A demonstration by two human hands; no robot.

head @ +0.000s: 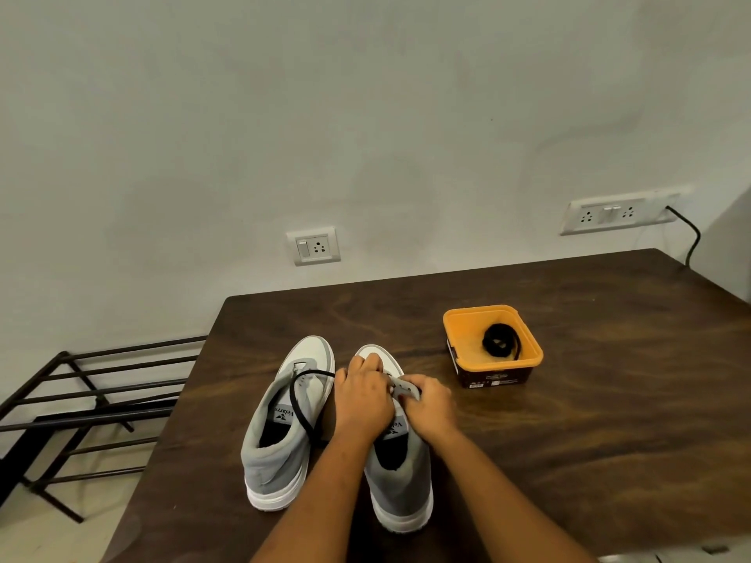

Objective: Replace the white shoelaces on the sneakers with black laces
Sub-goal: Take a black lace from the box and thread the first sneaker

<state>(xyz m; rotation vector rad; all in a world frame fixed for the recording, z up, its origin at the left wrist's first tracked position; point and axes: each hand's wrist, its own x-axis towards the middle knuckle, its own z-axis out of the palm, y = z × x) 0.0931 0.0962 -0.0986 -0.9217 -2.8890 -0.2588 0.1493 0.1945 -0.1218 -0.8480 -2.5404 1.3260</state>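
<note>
Left hand (361, 398) and right hand (428, 406), fingers (367, 364) curled, pinch the flaps of the right-side sneaker (402, 481). No white lace shows; one black lace (298, 404) drapes the other sneaker (276, 453), a coiled lace (500, 341) waits in the tub (459, 323) — most threading seems still to do.

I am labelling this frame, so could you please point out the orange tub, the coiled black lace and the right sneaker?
orange tub (498, 362): head view, its near rim.
coiled black lace (502, 329): head view, the coil's far arc.
right sneaker (406, 481): head view, its grey heel side.
</note>
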